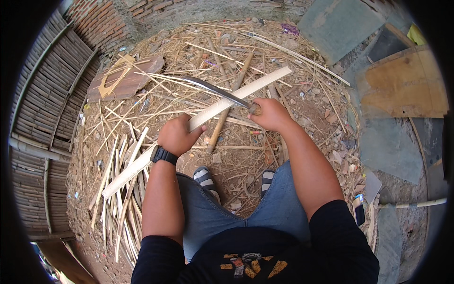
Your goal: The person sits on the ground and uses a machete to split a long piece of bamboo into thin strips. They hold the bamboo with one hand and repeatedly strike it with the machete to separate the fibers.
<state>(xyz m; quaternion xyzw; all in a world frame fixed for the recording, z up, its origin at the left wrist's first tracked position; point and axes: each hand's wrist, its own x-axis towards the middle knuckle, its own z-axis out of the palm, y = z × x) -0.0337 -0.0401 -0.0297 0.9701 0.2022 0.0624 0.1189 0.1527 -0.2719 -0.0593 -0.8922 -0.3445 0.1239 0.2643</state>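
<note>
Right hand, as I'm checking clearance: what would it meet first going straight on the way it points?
Probably the long, flat, pale bamboo strip ahead of the right hand, though depth is unclear.

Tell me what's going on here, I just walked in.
Someone's left hand grips a long pale strip, while the right hand holds a curved knife by its handle. The blade crosses over the strip, beyond the left hand; whether it is cutting just now, I can't tell. More strips lie in a pile on the littered ground to the person's left.
</note>
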